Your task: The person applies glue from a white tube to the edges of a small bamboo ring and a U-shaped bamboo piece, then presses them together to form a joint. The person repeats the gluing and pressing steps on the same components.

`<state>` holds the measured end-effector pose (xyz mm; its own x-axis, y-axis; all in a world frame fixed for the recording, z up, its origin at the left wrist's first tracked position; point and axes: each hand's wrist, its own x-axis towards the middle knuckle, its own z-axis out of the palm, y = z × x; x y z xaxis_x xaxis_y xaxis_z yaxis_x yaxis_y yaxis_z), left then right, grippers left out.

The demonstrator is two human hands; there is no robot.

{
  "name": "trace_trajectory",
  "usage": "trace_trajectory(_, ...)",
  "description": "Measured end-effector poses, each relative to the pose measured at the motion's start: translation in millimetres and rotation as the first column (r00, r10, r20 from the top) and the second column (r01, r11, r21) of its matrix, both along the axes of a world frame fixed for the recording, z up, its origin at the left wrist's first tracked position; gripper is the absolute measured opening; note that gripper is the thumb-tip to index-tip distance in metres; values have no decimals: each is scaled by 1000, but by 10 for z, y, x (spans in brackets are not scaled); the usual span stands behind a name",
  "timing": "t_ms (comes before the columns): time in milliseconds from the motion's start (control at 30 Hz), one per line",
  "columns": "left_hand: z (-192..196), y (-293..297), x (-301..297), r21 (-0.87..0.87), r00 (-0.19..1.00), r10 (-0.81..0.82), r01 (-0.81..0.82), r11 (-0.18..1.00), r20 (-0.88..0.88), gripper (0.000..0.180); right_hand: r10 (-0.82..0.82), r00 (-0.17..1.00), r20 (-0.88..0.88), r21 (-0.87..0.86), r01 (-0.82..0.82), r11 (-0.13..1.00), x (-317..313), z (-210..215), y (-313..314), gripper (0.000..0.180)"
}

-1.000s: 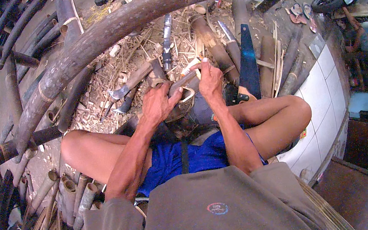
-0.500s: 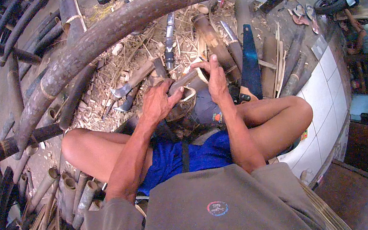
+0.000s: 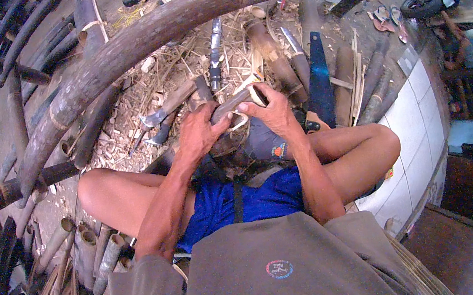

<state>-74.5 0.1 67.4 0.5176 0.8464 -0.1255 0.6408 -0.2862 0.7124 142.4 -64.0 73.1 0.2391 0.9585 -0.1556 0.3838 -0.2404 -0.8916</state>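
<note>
Bamboo piece [image 3: 231, 106]: is being held between both hands in front of the crossed legs, its right end lying farther from the body.
Left hand [image 3: 198, 130]: the left end is being gripped, thumb on the near side; whether the fingers are being pressed together cannot be told.
Right hand [image 3: 273, 110]: the pale-rimmed right end is being pinched between thumb and fingers — the fingers being curled over it.
Pale strip [image 3: 240, 122]: is being seen curving just below the piece — attachment unclear.
Saw [image 3: 318, 80]: is being left lying beyond the right hand.
</note>
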Motion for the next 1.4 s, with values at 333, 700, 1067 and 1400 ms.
trace_trajectory(333,52,-19,-21,7,1000,16,-16,1000,9,56,36,992,-124,139,-19,990,-79,69,-32,69)
trace_trajectory(700,38,-19,-1,69,995,-87,90,994,-38,54,50,996,72,178,-62,982,-103,-7,-151,71)
trace_trajectory(1067,108,-10,5,21,994,-104,104,994,-19,49,49,992,116,166,-68,984,-139,57,-89,61)
trace_trajectory(1400,71,-3,2,-2,997,-65,65,998,-33,51,38,999,22,136,-41,990,-123,67,-45,65)
